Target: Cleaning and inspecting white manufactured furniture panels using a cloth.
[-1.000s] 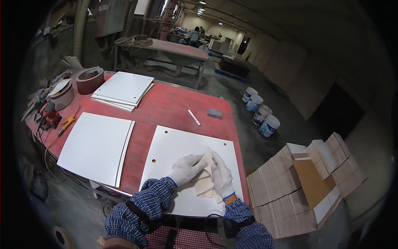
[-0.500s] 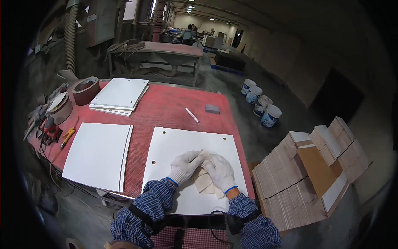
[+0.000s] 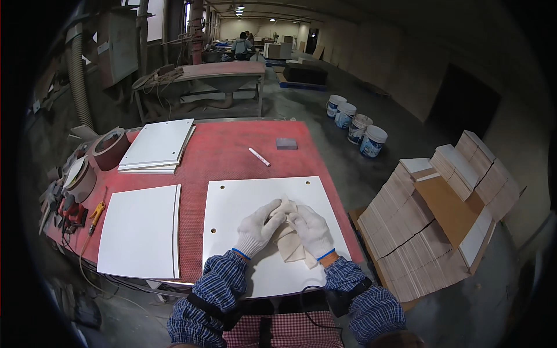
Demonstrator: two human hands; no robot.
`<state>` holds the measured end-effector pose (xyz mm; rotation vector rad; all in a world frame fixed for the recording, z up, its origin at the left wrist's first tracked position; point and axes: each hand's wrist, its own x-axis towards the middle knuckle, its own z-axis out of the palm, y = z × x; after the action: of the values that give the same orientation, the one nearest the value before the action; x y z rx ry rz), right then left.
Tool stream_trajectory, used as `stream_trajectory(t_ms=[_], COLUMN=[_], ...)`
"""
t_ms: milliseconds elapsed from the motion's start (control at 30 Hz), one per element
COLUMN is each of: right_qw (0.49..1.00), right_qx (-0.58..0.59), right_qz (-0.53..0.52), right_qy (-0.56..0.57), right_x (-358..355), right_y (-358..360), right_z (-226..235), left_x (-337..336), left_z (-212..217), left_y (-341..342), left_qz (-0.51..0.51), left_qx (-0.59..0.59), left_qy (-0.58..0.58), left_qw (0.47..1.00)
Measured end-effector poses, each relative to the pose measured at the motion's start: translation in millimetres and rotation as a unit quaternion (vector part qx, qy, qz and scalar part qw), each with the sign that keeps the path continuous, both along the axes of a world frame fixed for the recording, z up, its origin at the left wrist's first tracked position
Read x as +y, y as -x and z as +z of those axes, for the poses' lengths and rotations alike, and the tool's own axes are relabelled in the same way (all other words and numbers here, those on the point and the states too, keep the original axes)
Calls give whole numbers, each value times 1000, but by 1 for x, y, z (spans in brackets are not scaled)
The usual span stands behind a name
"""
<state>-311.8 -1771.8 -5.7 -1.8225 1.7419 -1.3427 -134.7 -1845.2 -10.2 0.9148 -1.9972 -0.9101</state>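
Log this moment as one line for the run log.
left hand: on cloth | right hand: on cloth | cloth: lying on white panel | panel: flat on red table

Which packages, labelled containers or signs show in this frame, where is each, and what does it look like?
Buckets: four round white tubs with blue label bands, on the floor beyond the red table's far right corner.
Panel stacks: unwrapped tan and white flat boards, piled on the floor at right.
Tape rolls: brown, table's left edge.
No signs or screens can be made out.

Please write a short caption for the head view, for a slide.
Gloved left hand and right hand press a cloth on a white panel on a red table.
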Motion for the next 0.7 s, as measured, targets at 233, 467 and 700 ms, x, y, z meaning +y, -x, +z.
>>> stream_trajectory(t_ms=[233, 467, 700], right_qw=[987, 995, 983], right_qx=[31, -56, -167], right_qz=[-12, -22, -68], right_qy=[157, 82, -38], right_x=[3, -7, -15], right_y=[7, 7, 11], right_z=[-4, -13, -3], left_x=[4, -12, -23], left_z=[6, -5, 3], left_y=[3, -2, -6], left_qz=[-39, -114, -164], left_qx=[99, 155, 392], left_qy=[-94, -179, -322], left_qw=[990, 965, 846])
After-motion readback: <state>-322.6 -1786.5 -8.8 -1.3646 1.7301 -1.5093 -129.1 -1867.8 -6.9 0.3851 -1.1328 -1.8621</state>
